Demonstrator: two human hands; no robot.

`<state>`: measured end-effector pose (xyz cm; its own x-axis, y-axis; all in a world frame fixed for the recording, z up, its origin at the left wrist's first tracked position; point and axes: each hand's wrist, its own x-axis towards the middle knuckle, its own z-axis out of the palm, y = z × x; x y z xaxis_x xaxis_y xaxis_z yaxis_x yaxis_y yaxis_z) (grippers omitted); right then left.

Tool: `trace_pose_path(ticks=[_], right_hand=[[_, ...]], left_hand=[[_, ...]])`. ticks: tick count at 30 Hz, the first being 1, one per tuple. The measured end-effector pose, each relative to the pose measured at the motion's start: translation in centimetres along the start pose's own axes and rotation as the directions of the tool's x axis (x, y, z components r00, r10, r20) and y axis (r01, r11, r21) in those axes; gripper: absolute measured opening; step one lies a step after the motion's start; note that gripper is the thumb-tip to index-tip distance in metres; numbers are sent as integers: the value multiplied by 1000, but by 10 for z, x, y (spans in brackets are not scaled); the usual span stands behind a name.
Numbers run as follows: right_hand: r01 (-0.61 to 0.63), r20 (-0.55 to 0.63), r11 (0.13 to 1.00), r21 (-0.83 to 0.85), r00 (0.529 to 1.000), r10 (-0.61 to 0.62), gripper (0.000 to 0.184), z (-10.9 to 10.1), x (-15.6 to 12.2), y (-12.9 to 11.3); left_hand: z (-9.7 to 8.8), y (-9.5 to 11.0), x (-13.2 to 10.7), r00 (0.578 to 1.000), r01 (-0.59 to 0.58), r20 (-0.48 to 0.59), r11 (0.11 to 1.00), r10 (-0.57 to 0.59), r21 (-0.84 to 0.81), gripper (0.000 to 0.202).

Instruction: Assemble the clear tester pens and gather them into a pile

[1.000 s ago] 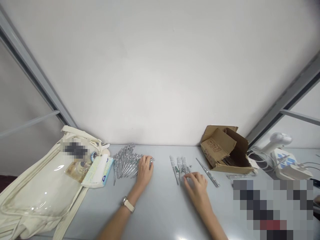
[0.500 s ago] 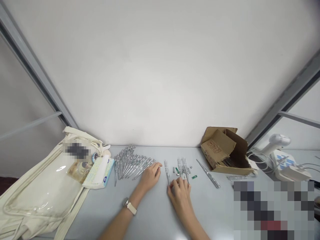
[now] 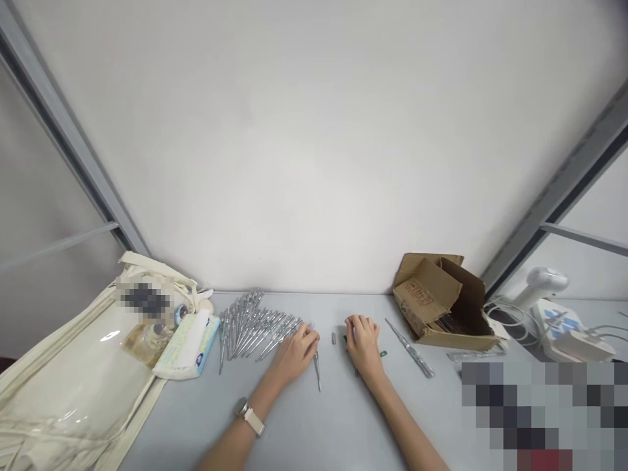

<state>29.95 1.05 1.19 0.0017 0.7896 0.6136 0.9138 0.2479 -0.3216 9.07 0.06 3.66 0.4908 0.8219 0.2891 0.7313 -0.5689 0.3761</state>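
Two bare hands rest on a grey tabletop, low in the middle of the frame. The left hand reaches forward at a slant, a wristwatch on its wrist, its fingers pressed together and curved down at the right end of a heap of slim silver tester pens. I count roughly two dozen in that heap, though they overlap too much for an exact number. One more tester pen lies apart, just beside the left fingertips.

The right hand sits palm down, its fingers bunched and curled; whether they pinch anything, I cannot tell. A green sliver shows at its edge. Between the hands stands one small metal cylinder. Right of the right hand lie one green chip and one long tester pen.

Farther right sits one open cardboard box. At the left lie one clear-fronted canvas tote bag and one tissue packet.
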Motion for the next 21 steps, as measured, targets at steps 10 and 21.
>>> trace_pose_path(ticks=[10,21], right_hand=[[-16,53,994,107,999,10,25,-11,-10,21],[-50,397,983,176,918,-24,20,-38,-5,23]], left_hand=[[10,1,-2,997,-70,-16,994,72,83,24],[9,-2,0,994,-26,-104,994,37,102,25]])
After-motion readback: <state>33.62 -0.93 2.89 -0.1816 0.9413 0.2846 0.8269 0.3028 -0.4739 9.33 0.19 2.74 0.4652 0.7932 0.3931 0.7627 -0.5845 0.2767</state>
